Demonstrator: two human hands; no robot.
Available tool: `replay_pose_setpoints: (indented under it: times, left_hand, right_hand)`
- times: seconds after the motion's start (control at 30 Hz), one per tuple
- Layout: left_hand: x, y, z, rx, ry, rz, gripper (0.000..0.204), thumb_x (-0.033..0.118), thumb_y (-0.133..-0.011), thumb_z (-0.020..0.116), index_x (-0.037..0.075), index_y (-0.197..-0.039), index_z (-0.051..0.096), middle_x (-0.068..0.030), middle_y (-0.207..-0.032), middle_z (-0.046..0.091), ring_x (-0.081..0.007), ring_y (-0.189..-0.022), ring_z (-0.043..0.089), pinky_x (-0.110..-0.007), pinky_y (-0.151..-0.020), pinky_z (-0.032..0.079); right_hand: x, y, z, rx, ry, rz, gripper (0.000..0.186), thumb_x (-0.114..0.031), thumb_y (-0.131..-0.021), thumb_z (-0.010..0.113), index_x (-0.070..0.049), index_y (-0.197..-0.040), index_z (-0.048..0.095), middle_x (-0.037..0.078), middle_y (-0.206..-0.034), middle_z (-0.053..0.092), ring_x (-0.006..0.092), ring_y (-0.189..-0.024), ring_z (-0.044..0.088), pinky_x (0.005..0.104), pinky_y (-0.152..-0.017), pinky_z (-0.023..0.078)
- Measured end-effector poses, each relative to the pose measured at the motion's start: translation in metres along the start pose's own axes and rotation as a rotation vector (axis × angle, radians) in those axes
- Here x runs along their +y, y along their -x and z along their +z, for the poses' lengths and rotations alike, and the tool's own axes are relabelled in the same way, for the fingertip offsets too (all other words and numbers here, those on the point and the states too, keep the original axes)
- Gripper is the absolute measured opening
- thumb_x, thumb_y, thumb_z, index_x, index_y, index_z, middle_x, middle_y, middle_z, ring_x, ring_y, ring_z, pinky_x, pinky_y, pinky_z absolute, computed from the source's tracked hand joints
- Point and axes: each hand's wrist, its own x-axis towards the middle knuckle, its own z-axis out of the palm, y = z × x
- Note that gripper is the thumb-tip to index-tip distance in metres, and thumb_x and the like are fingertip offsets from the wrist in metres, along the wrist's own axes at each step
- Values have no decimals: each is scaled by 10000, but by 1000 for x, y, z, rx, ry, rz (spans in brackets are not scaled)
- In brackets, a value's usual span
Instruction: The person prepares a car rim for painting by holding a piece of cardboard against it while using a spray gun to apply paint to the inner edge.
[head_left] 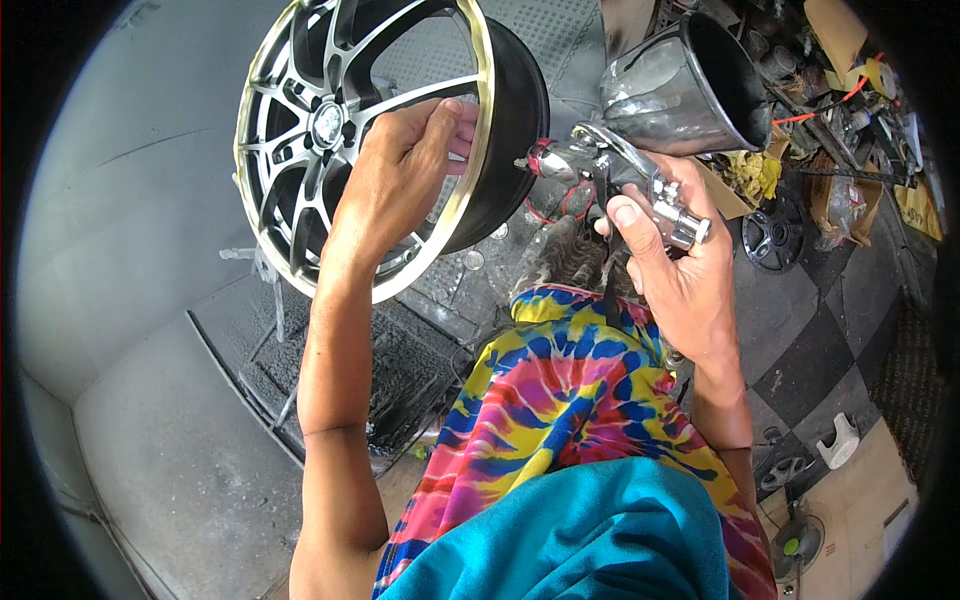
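Observation:
An alloy wheel (pixel 330 125) with dark and silver spokes stands tilted at the upper left. Pale yellow tape-like edging (pixel 484 90) runs round its rim. My left hand (pixel 405 150) is closed at the wheel's right side, its fingers reaching into a gap between spokes and partly hidden. In my right hand (pixel 690 250) is a metal spray gun (pixel 610 160), gripped by the handle, with a large grey-stained cup (pixel 665 95) on top. The gun's red-ringed nozzle points left, close to the wheel's black barrel but apart from it.
A grey-coated metal stand (pixel 270 285) shows below the wheel. Grey wall panels (pixel 130 200) rise on the left. Boxes, paper and scraps pile up at the upper right, near a dark multi-spoked wheel (pixel 772 235). A fan (pixel 797 545) lies at the lower right, beyond a white plastic piece (pixel 838 442).

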Motion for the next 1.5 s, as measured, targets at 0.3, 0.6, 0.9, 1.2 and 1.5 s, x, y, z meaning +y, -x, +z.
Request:
replay_pose_setpoints:
  times: [0.3,0.6,0.9,1.2,1.5]
  left_hand:
    - [5,1,0,8,-3,3,473,298,-1183,474,-72,-1241,763,-156,-1006,795,-215,-905,760,-365,-874,622]
    - [8,-3,-1,3,0,10,471,287,-1184,472,-82,-1222,762,-160,-1003,791,-212,-906,759,-353,-863,625]
    - [14,-7,-3,8,5,17,469,289,-1185,476,-79,-1233,763,-165,-1006,793,-213,-914,765,-354,-868,630]
    - [14,-11,-7,6,-32,42,462,287,-1186,480,-73,-1235,764,-157,-1000,794,-213,-906,761,-360,-864,626]
    - [11,2,1,15,-3,2,461,282,-1186,474,-76,-1229,762,-138,-998,786,-202,-902,751,-350,-866,616]
  right_hand:
    - [7,1,3,-29,35,-105,363,-184,-1093,712,-40,-1410,610,31,-1026,742,-8,-722,576,183,-539,401]
    - [-4,10,4,-71,-1,37,334,-159,-1057,749,-4,-1337,656,115,-1107,773,149,-1006,734,325,-882,579]
    - [-8,10,4,-130,10,13,338,-164,-1067,739,-10,-1353,645,117,-1113,779,159,-1002,748,330,-878,585]
    - [-15,-3,0,-32,-20,35,331,-174,-1059,755,3,-1322,657,99,-1083,772,135,-964,726,307,-855,574]
    - [-5,-5,-1,21,6,-2,327,-181,-1089,712,-57,-1379,626,-7,-990,727,-26,-671,528,172,-513,403]
